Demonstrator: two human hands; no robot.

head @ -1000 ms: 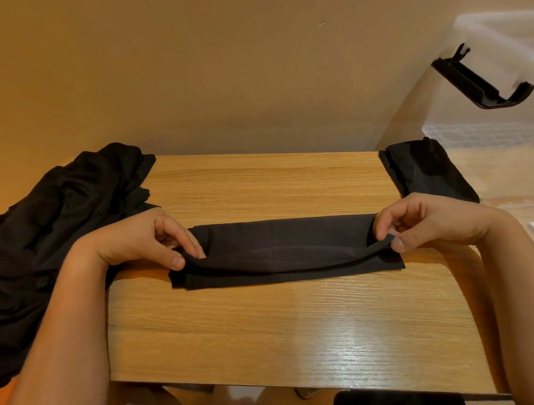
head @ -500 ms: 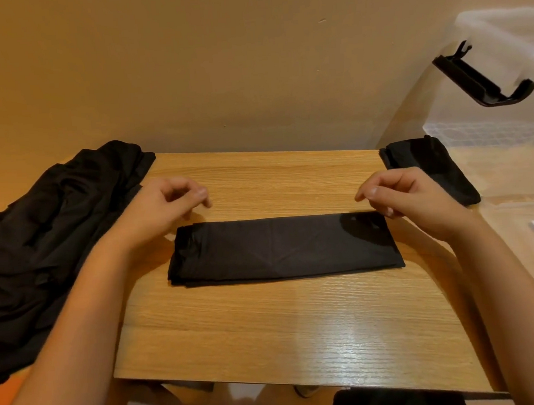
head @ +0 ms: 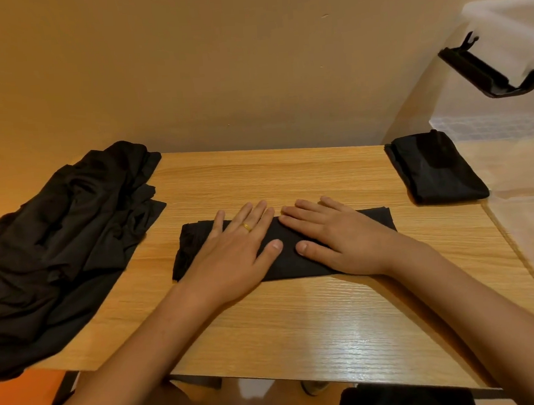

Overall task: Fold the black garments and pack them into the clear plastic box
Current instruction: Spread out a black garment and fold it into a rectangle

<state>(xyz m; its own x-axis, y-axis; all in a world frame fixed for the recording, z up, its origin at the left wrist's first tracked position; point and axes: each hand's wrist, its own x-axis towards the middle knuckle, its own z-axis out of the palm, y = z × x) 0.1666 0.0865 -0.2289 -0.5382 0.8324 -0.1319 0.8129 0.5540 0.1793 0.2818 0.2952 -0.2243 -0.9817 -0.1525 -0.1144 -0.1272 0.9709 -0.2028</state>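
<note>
So the surface (head: 299,326) butts up against the wall (head: 219,79) at the back. Dead centre on it there's a folded strip of cloth (head: 290,264), running left to right. Both grips lie flat on top of it, side by side: left grip (head: 234,255) over the left half, right grip (head: 347,241) over the right half, thumbs nearly touching in the middle. Off to the left a pile of clothes (head: 63,248) spills over the surface's left edge. Far right stands the box (head: 499,21), with a folded garment (head: 434,171) at its near-left corner, inside it as far as I can tell. A latch (head: 487,73) hangs on the box higher up.
</note>
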